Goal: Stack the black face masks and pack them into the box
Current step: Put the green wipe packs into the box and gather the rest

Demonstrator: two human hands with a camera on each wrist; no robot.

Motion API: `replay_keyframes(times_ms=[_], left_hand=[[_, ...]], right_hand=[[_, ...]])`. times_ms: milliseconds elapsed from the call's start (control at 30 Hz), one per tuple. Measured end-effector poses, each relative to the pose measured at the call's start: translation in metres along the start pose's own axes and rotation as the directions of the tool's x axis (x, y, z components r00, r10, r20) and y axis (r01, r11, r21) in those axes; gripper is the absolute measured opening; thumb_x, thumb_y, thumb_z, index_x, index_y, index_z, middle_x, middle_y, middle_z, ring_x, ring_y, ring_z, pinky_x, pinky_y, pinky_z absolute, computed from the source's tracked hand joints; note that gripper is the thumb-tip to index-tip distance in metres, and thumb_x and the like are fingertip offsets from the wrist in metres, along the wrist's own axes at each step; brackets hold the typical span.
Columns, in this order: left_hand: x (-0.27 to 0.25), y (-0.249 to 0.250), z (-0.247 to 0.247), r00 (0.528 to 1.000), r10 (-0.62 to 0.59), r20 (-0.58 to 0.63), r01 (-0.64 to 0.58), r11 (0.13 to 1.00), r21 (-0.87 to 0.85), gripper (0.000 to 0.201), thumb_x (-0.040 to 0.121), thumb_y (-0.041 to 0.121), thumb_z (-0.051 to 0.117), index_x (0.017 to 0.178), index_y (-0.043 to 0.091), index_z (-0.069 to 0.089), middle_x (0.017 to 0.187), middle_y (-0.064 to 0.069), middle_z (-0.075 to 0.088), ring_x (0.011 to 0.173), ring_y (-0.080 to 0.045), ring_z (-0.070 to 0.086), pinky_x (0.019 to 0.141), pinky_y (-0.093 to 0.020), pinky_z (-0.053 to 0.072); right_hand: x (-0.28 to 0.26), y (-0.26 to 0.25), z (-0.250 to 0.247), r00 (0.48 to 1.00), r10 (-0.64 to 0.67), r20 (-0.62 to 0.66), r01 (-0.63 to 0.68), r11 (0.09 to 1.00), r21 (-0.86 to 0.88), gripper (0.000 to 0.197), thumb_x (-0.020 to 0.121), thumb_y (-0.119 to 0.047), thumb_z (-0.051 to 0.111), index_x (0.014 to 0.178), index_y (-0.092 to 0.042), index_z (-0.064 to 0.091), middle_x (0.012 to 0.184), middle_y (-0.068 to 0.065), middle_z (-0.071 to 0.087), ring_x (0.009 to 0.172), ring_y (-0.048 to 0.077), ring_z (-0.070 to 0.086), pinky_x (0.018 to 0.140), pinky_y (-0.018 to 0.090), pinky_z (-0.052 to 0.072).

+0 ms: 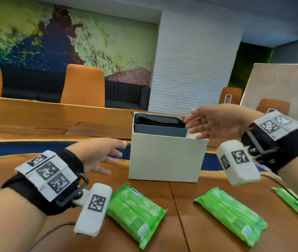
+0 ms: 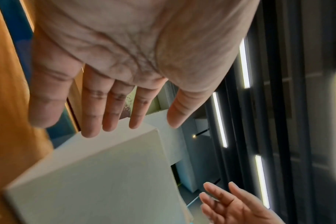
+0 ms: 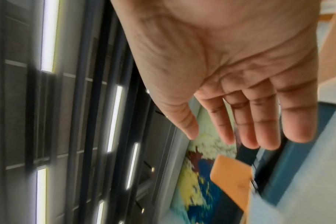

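A white box stands on the wooden table with a blue inner tray. A stack of black face masks lies in the top of it, ear loops spilling over the right rim. My left hand hovers just left of the box, fingers straight and spread, holding nothing. My right hand is at the box's upper right corner, palm open, fingertips close to the masks' right end. The left wrist view shows the left hand flat above the box. The right hand is open too.
Three green wipe packets lie on the table near its front. Orange chairs stand behind the table, and a white board leans at the back right.
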State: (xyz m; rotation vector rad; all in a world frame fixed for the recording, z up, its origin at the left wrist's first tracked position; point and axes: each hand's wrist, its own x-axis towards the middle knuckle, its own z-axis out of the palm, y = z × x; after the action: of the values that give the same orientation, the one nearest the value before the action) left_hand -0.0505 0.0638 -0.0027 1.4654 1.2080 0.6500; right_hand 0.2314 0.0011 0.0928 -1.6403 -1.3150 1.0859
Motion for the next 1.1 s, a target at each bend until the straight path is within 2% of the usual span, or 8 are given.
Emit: replay_keyframes(times_ms=[167, 300, 400, 500, 633, 833, 1000, 1100], left_hand=[[-0.021, -0.016, -0.004, 0.99, -0.125, -0.071, 0.136, 0.972, 0.19, 0.03, 0.092, 0.036, 0.057, 0.115, 0.017, 0.054, 0.111, -0.007, 0.058, 0.096, -0.023, 0.059, 0.072, -0.04, 0.052], [-0.031, -0.025, 0.004, 0.976, -0.209, -0.059, 0.217, 0.93, 0.297, 0.022, 0.094, 0.036, 0.054, 0.105, 0.017, 0.055, 0.11, -0.01, 0.056, 0.096, -0.024, 0.057, 0.072, -0.039, 0.051], [-0.03, -0.03, 0.015, 0.968, -0.25, -0.03, 0.244, 0.903, 0.354, 0.029, 0.095, 0.036, 0.052, 0.112, 0.014, 0.056, 0.106, -0.009, 0.055, 0.092, -0.023, 0.055, 0.072, -0.036, 0.051], [-0.029, -0.031, 0.027, 0.962, -0.272, -0.015, 0.256, 0.883, 0.394, 0.031, 0.096, 0.036, 0.049, 0.116, 0.012, 0.055, 0.102, -0.009, 0.053, 0.085, -0.021, 0.052, 0.074, -0.035, 0.051], [-0.023, -0.031, 0.035, 0.959, -0.281, -0.026, 0.267, 0.877, 0.4, 0.034, 0.096, 0.036, 0.051, 0.117, 0.01, 0.056, 0.096, -0.01, 0.051, 0.082, -0.021, 0.048, 0.089, -0.037, 0.046], [-0.017, -0.037, 0.037, 0.942, -0.333, -0.038, 0.324, 0.874, 0.363, 0.028, 0.093, 0.036, 0.057, 0.087, 0.01, 0.049, 0.09, -0.011, 0.051, 0.072, -0.021, 0.05, 0.071, -0.03, 0.046], [-0.019, -0.04, 0.03, 0.936, -0.347, 0.057, 0.33, 0.923, 0.2, 0.034, 0.089, 0.037, 0.062, 0.111, 0.012, 0.056, 0.101, -0.007, 0.067, 0.076, -0.015, 0.061, 0.042, -0.02, 0.044], [-0.023, -0.03, 0.024, 0.967, -0.249, 0.052, 0.242, 0.964, 0.111, 0.024, 0.093, 0.032, 0.059, 0.105, 0.012, 0.056, 0.091, -0.006, 0.069, 0.069, -0.014, 0.061, 0.036, -0.015, 0.041]], right_hand=[[-0.013, 0.064, 0.054, 0.937, 0.248, 0.245, -0.24, 0.969, -0.062, 0.031, 0.093, -0.035, 0.052, 0.106, -0.007, 0.056, 0.09, 0.012, 0.064, 0.077, 0.02, 0.064, 0.066, 0.03, 0.055], [-0.019, 0.101, 0.083, 0.864, 0.417, 0.284, -0.37, 0.906, -0.206, 0.032, 0.097, -0.036, 0.048, 0.103, -0.005, 0.053, 0.081, 0.013, 0.066, 0.067, 0.019, 0.066, 0.057, 0.025, 0.054], [-0.021, 0.111, 0.094, 0.839, 0.464, 0.283, -0.414, 0.883, -0.221, 0.033, 0.097, -0.035, 0.05, 0.107, -0.004, 0.051, 0.082, 0.016, 0.068, 0.068, 0.021, 0.068, 0.059, 0.026, 0.057], [-0.018, 0.113, 0.102, 0.844, 0.452, 0.289, -0.422, 0.892, -0.162, 0.033, 0.096, -0.034, 0.052, 0.107, -0.003, 0.05, 0.082, 0.018, 0.068, 0.067, 0.022, 0.069, 0.059, 0.026, 0.058], [-0.013, 0.112, 0.114, 0.853, 0.432, 0.292, -0.42, 0.901, -0.106, 0.026, 0.095, -0.025, 0.056, 0.102, -0.001, 0.053, 0.078, 0.018, 0.067, 0.065, 0.021, 0.07, 0.057, 0.026, 0.058], [-0.009, 0.114, 0.123, 0.885, 0.4, 0.238, -0.4, 0.915, -0.053, 0.027, 0.093, -0.014, 0.059, 0.112, 0.004, 0.054, 0.084, 0.016, 0.06, 0.062, 0.019, 0.067, 0.057, 0.026, 0.058], [-0.011, 0.117, 0.126, 0.9, 0.339, 0.274, -0.364, 0.93, 0.045, 0.037, 0.092, -0.011, 0.059, 0.126, 0.002, 0.05, 0.103, 0.016, 0.063, 0.085, 0.024, 0.067, 0.075, 0.033, 0.059], [-0.014, 0.108, 0.125, 0.937, 0.217, 0.274, -0.276, 0.941, 0.198, 0.027, 0.093, -0.008, 0.057, 0.118, 0.001, 0.053, 0.118, 0.019, 0.062, 0.094, 0.025, 0.066, 0.077, 0.034, 0.058]])
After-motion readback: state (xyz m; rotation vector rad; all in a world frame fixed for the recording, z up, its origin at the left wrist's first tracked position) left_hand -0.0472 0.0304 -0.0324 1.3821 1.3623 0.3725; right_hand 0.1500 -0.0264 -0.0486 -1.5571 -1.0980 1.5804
